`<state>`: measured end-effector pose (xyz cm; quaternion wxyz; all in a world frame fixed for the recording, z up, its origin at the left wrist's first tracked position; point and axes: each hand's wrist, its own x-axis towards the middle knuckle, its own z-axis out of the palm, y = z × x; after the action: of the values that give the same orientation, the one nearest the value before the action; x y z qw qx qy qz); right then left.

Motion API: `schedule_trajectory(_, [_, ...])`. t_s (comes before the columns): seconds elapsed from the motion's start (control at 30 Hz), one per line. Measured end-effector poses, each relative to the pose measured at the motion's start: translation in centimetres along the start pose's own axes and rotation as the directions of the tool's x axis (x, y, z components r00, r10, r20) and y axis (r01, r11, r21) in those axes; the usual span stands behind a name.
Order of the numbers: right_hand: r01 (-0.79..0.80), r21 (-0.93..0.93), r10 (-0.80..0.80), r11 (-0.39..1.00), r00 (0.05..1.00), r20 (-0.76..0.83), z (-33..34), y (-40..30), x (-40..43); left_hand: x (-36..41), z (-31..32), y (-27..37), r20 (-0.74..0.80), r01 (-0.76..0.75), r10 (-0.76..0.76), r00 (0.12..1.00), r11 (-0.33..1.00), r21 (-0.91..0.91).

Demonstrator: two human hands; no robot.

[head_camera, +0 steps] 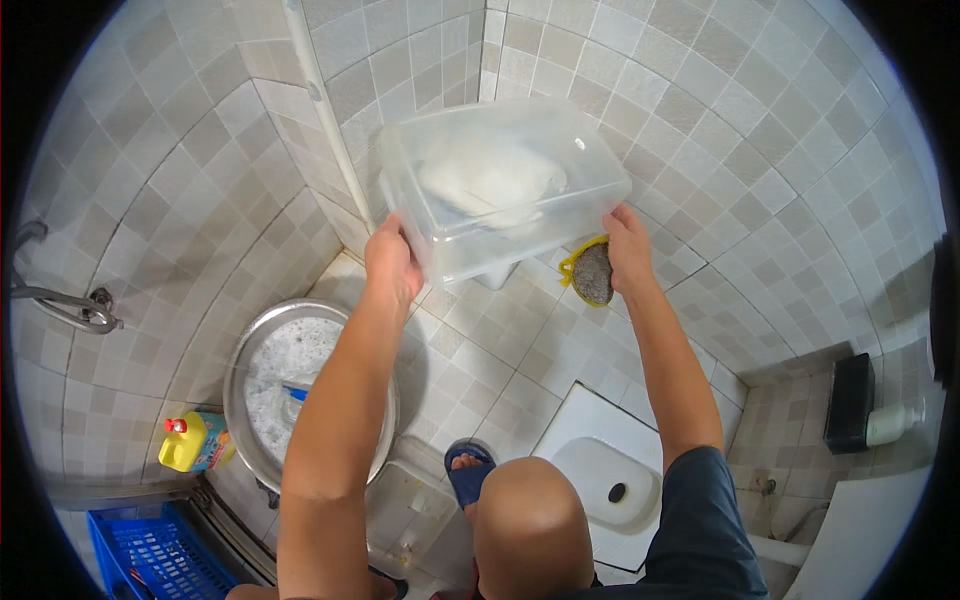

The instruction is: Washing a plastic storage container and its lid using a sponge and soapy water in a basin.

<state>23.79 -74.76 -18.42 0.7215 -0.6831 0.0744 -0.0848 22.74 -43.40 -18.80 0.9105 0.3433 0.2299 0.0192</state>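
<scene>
Both my hands hold up a translucent plastic storage box (465,259), tilted above the floor in front of the corner. My left hand (394,259) grips its near left corner. At the near right corner, my right hand (628,251) has fingers and thumb on the edge. A blurred white mass shows through the plastic; whether it lies inside or behind cannot be told. Just left of my right wrist, lower down, is a grey rough-textured thing with a yellow plastic edge (574,266). My left forearm partly covers a round metal basin (238,375) of sudsy water (289,345).
Inside the basin is a partly hidden blue-and-clear object (296,391). Beside it stand a yellow detergent jug (180,450) and a clear plastic container (405,502). A squat toilet (559,442) is set at right. A blue plastic basket (169,551) sits lower left; a pipe (330,127) runs up the wall.
</scene>
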Motion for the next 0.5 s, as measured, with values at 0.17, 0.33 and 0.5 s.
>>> schedule_trajectory(0.17, [0.073,-0.231,-0.086,0.97,0.995,-0.048,-0.7,2.6,1.9,6.7,-1.2,0.4,0.129,-0.043,0.03,0.991,0.995,0.092])
schedule_trajectory(0.33, [0.176,-0.208,-0.188,0.962,0.982,-0.038,-1.2,2.7,2.5,6.3,1.4,0.3,-0.033,-0.148,0.182,0.983,0.879,0.453])
schedule_trajectory(0.5, [0.183,-0.124,-0.189,0.975,0.981,-0.045,0.0,2.6,3.7,5.9,0.4,-0.3,0.004,-0.186,0.215,0.977,0.833,0.522])
